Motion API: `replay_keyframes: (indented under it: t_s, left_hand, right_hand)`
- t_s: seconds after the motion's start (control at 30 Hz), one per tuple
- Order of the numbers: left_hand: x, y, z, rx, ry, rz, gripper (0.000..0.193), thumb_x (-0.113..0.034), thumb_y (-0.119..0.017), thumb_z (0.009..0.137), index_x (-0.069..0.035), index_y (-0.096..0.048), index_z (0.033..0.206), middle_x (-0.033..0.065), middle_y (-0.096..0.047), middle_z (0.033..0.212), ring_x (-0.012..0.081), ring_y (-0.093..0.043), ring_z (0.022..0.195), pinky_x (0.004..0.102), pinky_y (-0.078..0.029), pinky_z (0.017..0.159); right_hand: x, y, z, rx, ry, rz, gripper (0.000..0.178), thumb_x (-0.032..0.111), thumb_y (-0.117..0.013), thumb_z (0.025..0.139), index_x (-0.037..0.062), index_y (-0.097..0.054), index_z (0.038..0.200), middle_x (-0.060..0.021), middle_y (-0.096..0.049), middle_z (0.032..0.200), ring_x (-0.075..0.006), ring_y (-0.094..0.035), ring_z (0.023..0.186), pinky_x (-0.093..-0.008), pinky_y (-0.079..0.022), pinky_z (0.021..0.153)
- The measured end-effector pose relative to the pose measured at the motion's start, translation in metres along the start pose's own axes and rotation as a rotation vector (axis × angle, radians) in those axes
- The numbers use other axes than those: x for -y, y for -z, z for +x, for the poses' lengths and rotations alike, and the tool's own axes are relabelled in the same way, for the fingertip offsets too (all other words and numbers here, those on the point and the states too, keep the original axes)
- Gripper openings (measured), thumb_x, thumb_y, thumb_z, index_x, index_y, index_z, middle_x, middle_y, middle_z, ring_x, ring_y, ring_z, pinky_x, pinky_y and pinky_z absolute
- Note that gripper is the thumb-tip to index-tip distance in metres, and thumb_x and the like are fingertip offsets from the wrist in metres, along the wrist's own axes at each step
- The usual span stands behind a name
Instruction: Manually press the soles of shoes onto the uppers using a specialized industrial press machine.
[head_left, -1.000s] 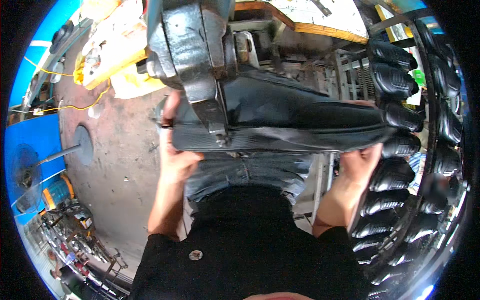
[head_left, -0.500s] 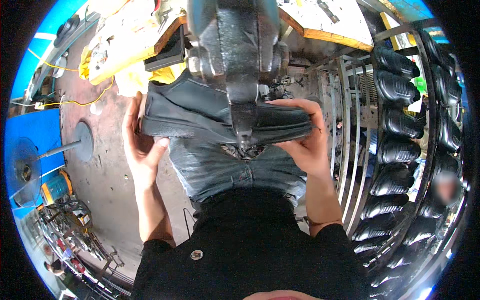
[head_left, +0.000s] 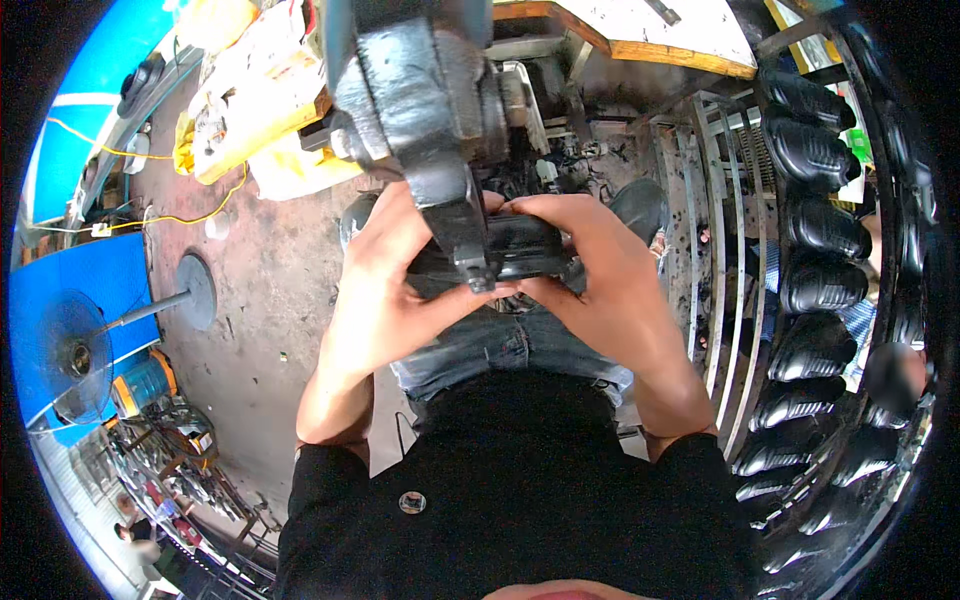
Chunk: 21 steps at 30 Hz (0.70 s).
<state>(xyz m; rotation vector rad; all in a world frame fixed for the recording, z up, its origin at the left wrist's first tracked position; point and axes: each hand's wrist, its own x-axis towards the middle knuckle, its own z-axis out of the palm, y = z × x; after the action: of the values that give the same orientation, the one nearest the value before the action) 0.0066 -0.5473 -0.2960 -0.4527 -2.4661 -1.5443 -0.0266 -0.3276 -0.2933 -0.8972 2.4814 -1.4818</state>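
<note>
A black shoe is held in front of me, right at the narrow tip of a dark metal machine arm. It now points roughly end-on, so much of its length is foreshortened or hidden by my hands and the arm. My left hand wraps its left side, thumb along the near edge and fingers behind. On the other side my right hand grips it, fingers over the top and thumb underneath. Both thumbs come close together below the arm's tip. Whether the tip touches the shoe I cannot tell.
A rack of black shoes stands at my right behind metal bars. White-topped benches with wooden edges lie ahead. A pedestal fan with a round base is at left. Another person is partly visible beyond the rack.
The shoe has turned from lying crosswise to nearly end-on. My left hand has moved right and my right hand slightly left, so both are closer together. The view has shifted a little.
</note>
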Motion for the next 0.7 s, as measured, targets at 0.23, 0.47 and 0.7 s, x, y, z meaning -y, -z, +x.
replay_keyframes:
  t_s: [0.23, 0.47, 0.7]
  left_hand:
    - [0.018, -0.004, -0.018, 0.016, 0.120, -0.200, 0.056, -0.002, -0.088, 0.067, -0.002, -0.066, 0.117, 0.0086, -0.068, 0.113, 0.0198, -0.064, 0.106, 0.0336, -0.052, 0.091]
    - [0.021, -0.019, -0.027, -0.019, 0.202, -0.714, 0.066, 0.014, -0.079, 0.073, 0.003, -0.053, 0.133, 0.0155, -0.060, 0.132, 0.0213, -0.059, 0.122, 0.0380, -0.052, 0.102]
    - [0.021, -0.031, -0.015, -0.011, 0.082, -0.674, 0.056, 0.008, -0.083, 0.069, 0.005, -0.063, 0.121, 0.0169, -0.062, 0.126, 0.0331, -0.054, 0.129, 0.0454, -0.044, 0.108]
  right_hand:
    - [0.013, 0.006, 0.010, 0.105, 0.045, -0.141, 0.061, 0.011, -0.082, 0.072, 0.0084, -0.058, 0.128, -0.0120, -0.065, 0.118, -0.0361, -0.062, 0.104, -0.0419, -0.051, 0.089]
    - [-0.048, -0.004, -0.007, 0.010, 0.222, 0.136, 0.081, 0.019, -0.089, 0.068, 0.0078, -0.052, 0.139, -0.0123, -0.060, 0.133, -0.0337, -0.057, 0.121, -0.0429, -0.043, 0.103]
    - [-0.146, -0.070, -0.051, 0.026, -0.132, 0.534, 0.133, 0.031, -0.095, 0.060, 0.0093, -0.011, 0.161, -0.0135, -0.027, 0.161, -0.0274, -0.033, 0.146, -0.0404, -0.024, 0.119]
